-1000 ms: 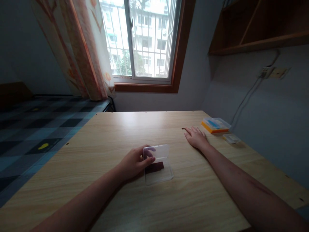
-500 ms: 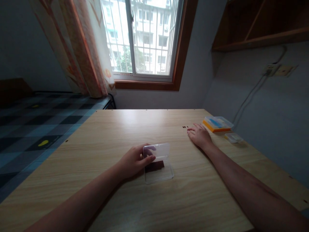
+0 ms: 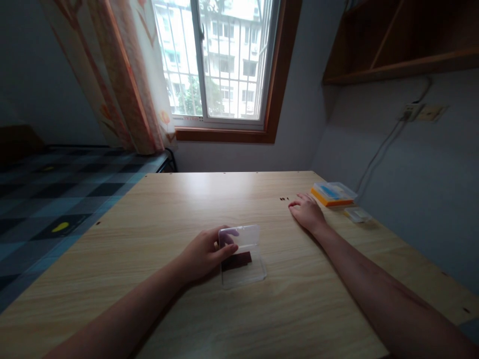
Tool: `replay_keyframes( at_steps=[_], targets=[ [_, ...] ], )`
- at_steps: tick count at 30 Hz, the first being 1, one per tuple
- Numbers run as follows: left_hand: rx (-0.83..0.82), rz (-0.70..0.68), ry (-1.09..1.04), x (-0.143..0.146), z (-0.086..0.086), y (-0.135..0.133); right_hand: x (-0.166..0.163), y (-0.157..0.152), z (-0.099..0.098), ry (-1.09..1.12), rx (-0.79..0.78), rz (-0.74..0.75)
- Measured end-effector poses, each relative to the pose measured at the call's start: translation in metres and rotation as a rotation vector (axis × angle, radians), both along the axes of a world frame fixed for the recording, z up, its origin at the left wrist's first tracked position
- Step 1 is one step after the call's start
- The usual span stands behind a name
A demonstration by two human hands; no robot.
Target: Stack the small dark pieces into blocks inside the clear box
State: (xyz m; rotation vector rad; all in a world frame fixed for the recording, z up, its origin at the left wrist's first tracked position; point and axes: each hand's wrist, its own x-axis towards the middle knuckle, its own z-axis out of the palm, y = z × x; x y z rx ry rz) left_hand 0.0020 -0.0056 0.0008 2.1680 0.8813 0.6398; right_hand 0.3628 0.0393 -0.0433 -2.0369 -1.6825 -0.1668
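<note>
My left hand [image 3: 205, 251] grips a clear plastic box [image 3: 245, 276] by its left side, thumb inside and fingers behind the raised lid. The box stands open on the table, and a dark brown strip-like piece [image 3: 239, 259] lies in it, partly behind my thumb. Further off to the right, my right hand [image 3: 307, 213] rests low on the table. Its thumb and forefinger come together at the tips, the other fingers stretched forward; anything between the tips is too small to make out. Just left of those tips lie a few tiny dark pieces [image 3: 282, 199].
An orange box with a clear lid [image 3: 332, 194] sits beyond my right hand, near the wall. Closer stands a small clear box [image 3: 357, 215]. The wooden table [image 3: 179, 204] has small dark holes along its edges. A checked bed [image 3: 90, 194] is at the left.
The view has shifted slightly, moving everything a little left and down. A dark speck at my right fingertips no longer shows. My left hand keeps its hold on the box.
</note>
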Motion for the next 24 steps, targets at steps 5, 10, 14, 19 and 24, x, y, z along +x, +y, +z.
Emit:
replay_keyframes(
  at_steps=[5, 10, 14, 19, 24],
  targets=[
    [0.005, -0.002, -0.002, -0.001, -0.002, 0.001, -0.004, -0.003, 0.005, 0.049, 0.036, 0.012],
    [0.014, 0.003, 0.01, -0.001, -0.003, 0.001, -0.007, -0.014, 0.022, 0.142, 0.069, 0.056],
    [0.016, 0.025, 0.029, -0.002, -0.003, 0.0, -0.02, -0.038, 0.054, 0.285, -0.024, 0.272],
    [0.033, -0.005, 0.006, 0.0, 0.0, -0.003, -0.068, -0.086, 0.093, 0.53, -0.357, 0.853],
    [0.031, -0.008, 0.023, 0.003, 0.003, -0.005, -0.113, -0.114, 0.086, 0.254, -0.416, 0.936]
  ],
)
